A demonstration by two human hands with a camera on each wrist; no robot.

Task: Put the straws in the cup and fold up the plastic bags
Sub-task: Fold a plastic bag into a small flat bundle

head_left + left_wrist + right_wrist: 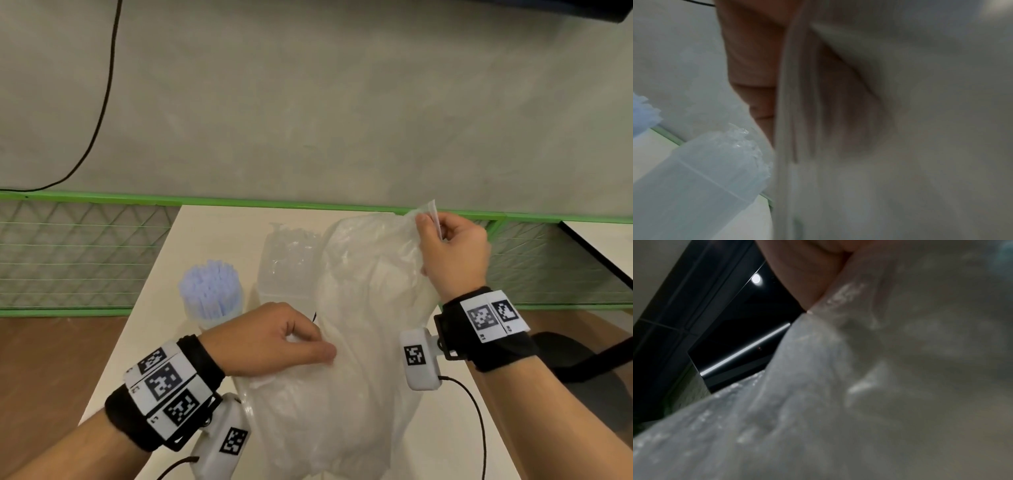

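Two hands hold the big plastic bag over the bench: your right hand pinches its far top corner, your left hand pinches its near side. Straws already stand in the cup, left of the bag.

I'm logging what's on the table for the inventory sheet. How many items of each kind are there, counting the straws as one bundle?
Cups: 2 (cup with straws, second clear cup)
Straw bundles: 1 (straws)
Plastic bags: 1 (plastic bag, held by left hand and right hand)
Total: 4
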